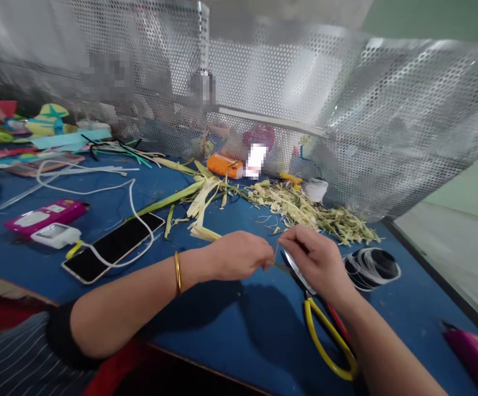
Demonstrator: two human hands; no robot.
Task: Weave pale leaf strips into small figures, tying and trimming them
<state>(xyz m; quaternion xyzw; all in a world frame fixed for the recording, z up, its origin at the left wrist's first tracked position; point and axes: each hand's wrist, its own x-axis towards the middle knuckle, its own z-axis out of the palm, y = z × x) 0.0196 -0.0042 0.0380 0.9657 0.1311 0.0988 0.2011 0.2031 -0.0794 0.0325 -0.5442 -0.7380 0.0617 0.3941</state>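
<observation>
Left hand [241,254] and right hand [315,258] both pinched shut on one thin pale strip [277,251]. One pair of yellow-looped steel scissors [325,335] under the right wrist. One stringy shred heap [305,212] on the blue tabletop [222,330].

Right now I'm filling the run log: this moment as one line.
left hand pinches thin pale strip | right hand pinches same strip | yellow-handled metal scissors beneath right hand | on blue table

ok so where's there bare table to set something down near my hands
Bare blue table lies just below the left hand and right hand, between the left forearm and the scissors. A smaller patch sits between the spool and the pink case. Crowded: the leaf scraps behind the hands, the phone and pink power bank to the left.
</observation>
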